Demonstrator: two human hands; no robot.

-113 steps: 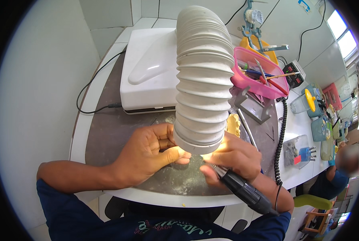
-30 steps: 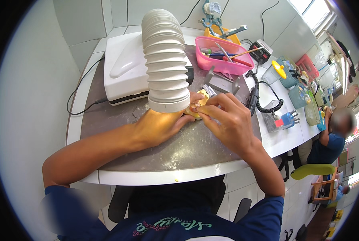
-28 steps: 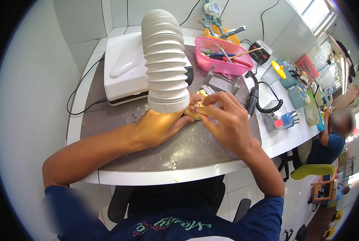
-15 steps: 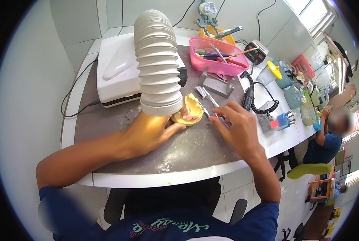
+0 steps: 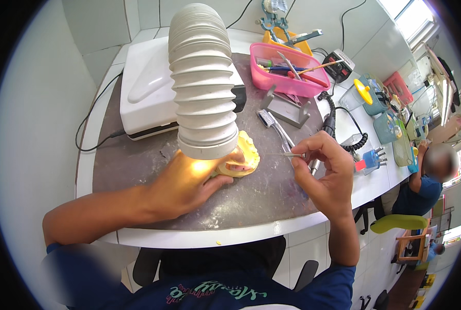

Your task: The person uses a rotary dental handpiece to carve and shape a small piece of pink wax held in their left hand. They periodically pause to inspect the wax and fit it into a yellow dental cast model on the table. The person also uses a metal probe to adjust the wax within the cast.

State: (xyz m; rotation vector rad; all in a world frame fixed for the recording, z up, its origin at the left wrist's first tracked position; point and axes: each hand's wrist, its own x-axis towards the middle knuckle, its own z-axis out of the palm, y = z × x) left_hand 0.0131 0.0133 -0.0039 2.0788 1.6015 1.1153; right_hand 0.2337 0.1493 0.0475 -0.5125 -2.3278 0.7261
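Note:
My left hand (image 5: 181,183) is closed round a yellow plaster dental cast (image 5: 248,155), which rests on the grey-brown work mat. A pink patch shows on the cast near my fingers, and part of the cast lies behind the ribbed hose. My right hand (image 5: 328,173) pinches a thin metal dental instrument (image 5: 281,154) between thumb and fingers. Its slim tip points left toward the cast and stays apart from it. Just beyond that hand, a toothbrush (image 5: 266,119) with a clear handle lies on the mat.
A wide ribbed suction hose (image 5: 204,82) hangs over my left hand, before a white machine (image 5: 150,93). Farther back are a pink tool basket (image 5: 272,80), a grey metal stand (image 5: 287,109) and a corded handpiece (image 5: 328,125). A co-worker (image 5: 429,181) sits at the right.
My right hand has picked up the thin metal instrument and turned its tip toward the cast. My left hand keeps its hold on the cast. The view has shifted slightly.

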